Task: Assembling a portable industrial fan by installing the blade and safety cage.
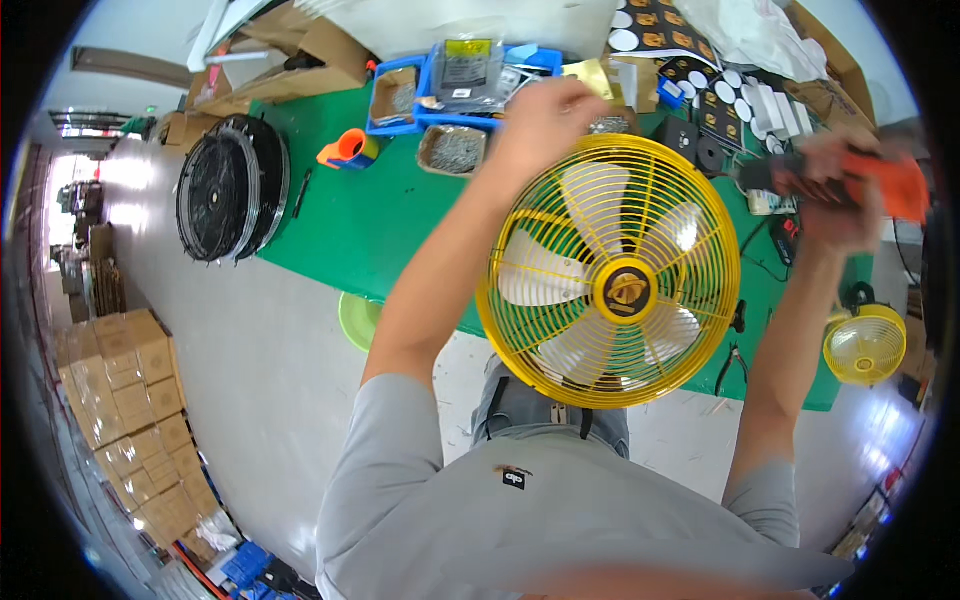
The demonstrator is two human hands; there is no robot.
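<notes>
A yellow fan (627,290) with a round wire guard and pale blades stands at the near edge of the green table, right in front of me. Just beyond its upper left rim is my left hand (548,125), fingers bent together; whatever they hold, if anything, is hidden. My right hand (840,205), smeared by motion, grips an orange and black power drill (885,185) off to the right of the fan. Small metal parts fill an open box (453,150) beside my left forearm, and more lie in a box (610,125) behind the guard.
Black fan guards (230,190) are stacked on the table's left end, with an orange and blue cup (355,148) nearby. Blue trays (395,100) stand at the back. Pliers (732,370) lie right of the fan. A smaller yellow fan (865,345) is at far right, cartons (120,380) at left.
</notes>
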